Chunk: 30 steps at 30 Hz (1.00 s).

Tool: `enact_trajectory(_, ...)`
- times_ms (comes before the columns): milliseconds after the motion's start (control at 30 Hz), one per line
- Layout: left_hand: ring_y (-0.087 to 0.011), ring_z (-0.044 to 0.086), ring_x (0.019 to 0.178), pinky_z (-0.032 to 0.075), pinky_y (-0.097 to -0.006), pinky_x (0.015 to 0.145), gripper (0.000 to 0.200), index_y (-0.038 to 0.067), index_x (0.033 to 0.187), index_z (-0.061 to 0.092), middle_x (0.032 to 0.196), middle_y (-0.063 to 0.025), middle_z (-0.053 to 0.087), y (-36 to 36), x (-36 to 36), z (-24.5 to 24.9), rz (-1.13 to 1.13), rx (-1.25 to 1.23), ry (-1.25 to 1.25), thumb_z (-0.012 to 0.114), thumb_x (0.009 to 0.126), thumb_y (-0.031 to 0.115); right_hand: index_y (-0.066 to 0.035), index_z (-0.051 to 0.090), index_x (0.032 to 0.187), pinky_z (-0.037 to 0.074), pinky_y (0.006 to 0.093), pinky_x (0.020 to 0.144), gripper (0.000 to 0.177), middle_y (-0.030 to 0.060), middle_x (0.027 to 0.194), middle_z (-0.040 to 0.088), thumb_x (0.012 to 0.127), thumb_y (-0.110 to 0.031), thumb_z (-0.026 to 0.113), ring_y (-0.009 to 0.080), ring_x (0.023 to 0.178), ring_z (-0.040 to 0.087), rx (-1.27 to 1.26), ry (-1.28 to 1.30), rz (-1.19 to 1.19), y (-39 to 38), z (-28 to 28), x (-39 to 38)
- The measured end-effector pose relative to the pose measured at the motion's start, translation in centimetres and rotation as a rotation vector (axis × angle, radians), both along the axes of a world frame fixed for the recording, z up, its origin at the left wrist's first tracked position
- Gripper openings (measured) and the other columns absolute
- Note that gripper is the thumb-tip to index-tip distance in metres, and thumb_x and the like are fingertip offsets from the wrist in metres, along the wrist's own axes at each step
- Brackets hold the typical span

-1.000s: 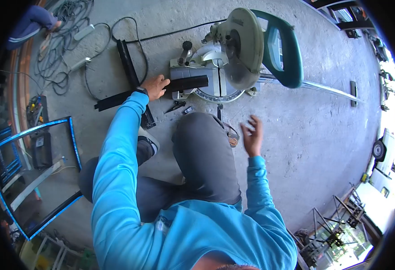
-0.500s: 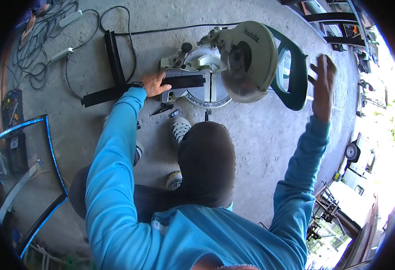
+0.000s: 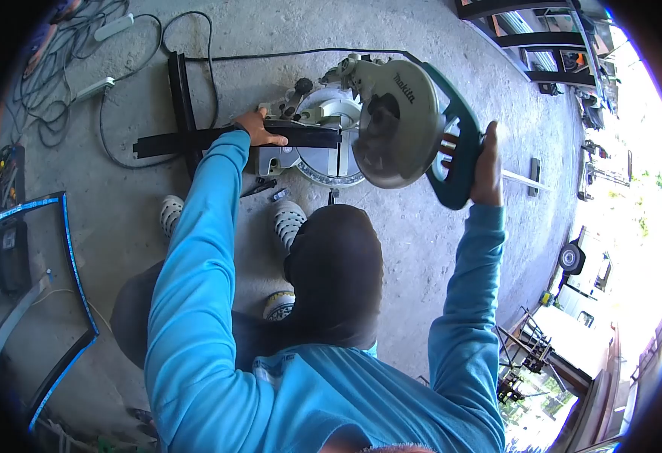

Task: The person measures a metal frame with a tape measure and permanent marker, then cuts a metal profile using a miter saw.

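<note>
On the floor in front of me stands a Makita miter saw (image 3: 403,113) with a green handle (image 3: 464,147). My right hand (image 3: 488,167) is closed around that handle, its fingers showing through the opening. A long black profile bar (image 3: 310,137) lies across the saw's base along the fence, one end near the slot of the turntable (image 3: 331,166). My left hand (image 3: 258,128) presses the bar against the fence, thumb in front and fingers partly hidden behind. The bar's other end sticks out to the left, above a second black bar (image 3: 181,94) on the floor.
Tangled cables (image 3: 52,83) and a white power strip (image 3: 93,89) lie at upper left. A blue-edged frame (image 3: 74,257) stands at lower left. Small dark tools (image 3: 261,186) lie before the saw. A rack (image 3: 546,41) is at upper right.
My right hand, raised apart from the saw before, has come in and closed on the handle. The saw head sits slightly lower. My left hand still holds the bar.
</note>
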<state>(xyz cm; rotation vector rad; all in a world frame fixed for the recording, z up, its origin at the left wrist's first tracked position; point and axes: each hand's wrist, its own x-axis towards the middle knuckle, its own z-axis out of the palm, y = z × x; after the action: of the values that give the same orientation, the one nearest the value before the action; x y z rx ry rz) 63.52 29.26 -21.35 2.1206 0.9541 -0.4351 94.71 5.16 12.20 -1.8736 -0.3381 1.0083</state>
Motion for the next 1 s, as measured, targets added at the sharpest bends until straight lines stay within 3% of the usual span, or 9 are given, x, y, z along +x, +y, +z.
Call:
enact_trajectory(133, -0.0335, 0.061, 0.13, 0.047, -0.045, 0.11, 0.115, 0.012, 0.153, 0.044, 0.14, -0.0158, 0.064, -0.9, 0.0, 2.2, 0.029, 0.062, 0.087, 0.075, 0.067, 0.082, -0.002, 0.058, 0.136, 0.058, 0.0388, 0.078, 0.087, 0.0196, 0.114, 0.072, 0.101, -0.075, 0.026, 0.0285, 0.095, 0.071, 0.053, -0.065, -0.025, -3.2, -2.9, -3.3)
enact_trajectory(333, -0.0312, 0.06, 0.132, 0.041, -0.0482, 0.114, 0.109, 0.02, 0.155, 0.043, 0.141, -0.0106, 0.064, -1.6, 0.0, 4.0, 0.07, 0.073, 0.111, 0.075, 0.069, 0.08, 0.003, 0.061, 0.129, 0.058, 0.0387, 0.079, 0.09, 0.0213, 0.107, 0.073, 0.102, -0.075, 0.026, 0.0288, 0.09, 0.073, 0.048, -0.154, -0.082, -5.8, -6.0, -5.1)
enact_trajectory(367, -0.0313, 0.061, 0.131, 0.042, -0.0489, 0.114, 0.11, 0.019, 0.154, 0.044, 0.141, -0.011, 0.064, -1.6, -0.1, 4.1, 0.071, 0.061, 0.114, 0.075, 0.069, 0.08, 0.003, 0.064, 0.121, 0.057, 0.0359, 0.072, 0.087, 0.0175, 0.094, 0.073, 0.103, -0.073, 0.026, 0.0241, 0.079, 0.07, 0.083, -0.15, -0.1, -5.5, -6.1, -5.4)
enact_trajectory(567, -0.0315, 0.062, 0.129, 0.044, -0.0473, 0.112, 0.122, 0.011, 0.154, 0.044, 0.139, -0.0165, 0.065, -1.7, 0.2, 3.7, 0.084, 0.108, 0.105, 0.075, 0.062, 0.086, 0.001, 0.064, 0.107, 0.051, 0.0316, 0.058, 0.081, 0.0095, 0.076, 0.065, 0.104, -0.071, 0.026, 0.0169, 0.06, 0.06, 0.063, -0.272, -0.082, -6.1, -7.1, -5.5)
enact_trajectory(1000, -0.0347, 0.063, 0.127, 0.043, -0.0486, 0.112, 0.118, 0.005, 0.14, 0.055, 0.134, -0.019, 0.067, -1.5, 0.4, 3.1, 0.131, 0.091, 0.093, 0.081, 0.055, 0.083, 0.001, 0.063, 0.107, 0.05, 0.0306, 0.058, 0.083, 0.0091, 0.075, 0.065, 0.103, -0.073, 0.025, 0.0163, 0.06, 0.061, 0.101, -0.321, -0.082, -7.4, -9.3, -6.5)
